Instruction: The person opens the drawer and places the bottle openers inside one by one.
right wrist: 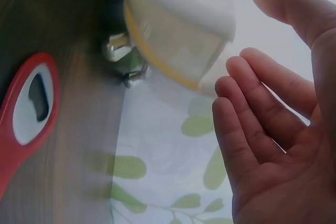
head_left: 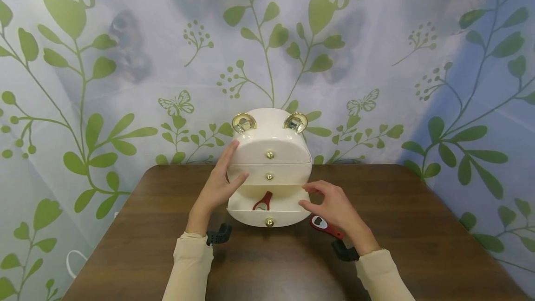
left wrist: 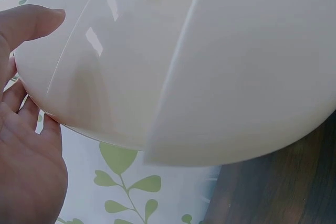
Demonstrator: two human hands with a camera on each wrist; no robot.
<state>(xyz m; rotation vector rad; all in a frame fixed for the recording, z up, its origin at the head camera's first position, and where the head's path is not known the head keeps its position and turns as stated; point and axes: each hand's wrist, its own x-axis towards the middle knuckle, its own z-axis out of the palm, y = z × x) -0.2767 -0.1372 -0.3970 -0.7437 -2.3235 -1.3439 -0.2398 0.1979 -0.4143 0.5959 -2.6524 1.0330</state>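
A white storage box (head_left: 270,127) with round gold ears has three drawers; the two upper ones are closed and the bottom drawer (head_left: 246,218) is pulled out. Inside that drawer lies a red bottle opener (head_left: 267,197). My left hand (head_left: 214,188) rests along the box's left side, thumb toward the front, fingers fairly straight. Beside the right end of the pulled-out drawer is my right hand (head_left: 334,203), fingers slightly bent, thumb apart from them, and nothing between them in the right wrist view. A second red bottle opener (head_left: 333,232) lies on the table below the right hand.
The box stands on a dark brown wooden table (head_left: 175,254), near its back edge. Behind hangs a pale cloth (head_left: 146,78) printed with green leaves and butterflies. Small shiny metal feet (right wrist: 118,48) show under the box. A white cord (head_left: 71,264) is at the left.
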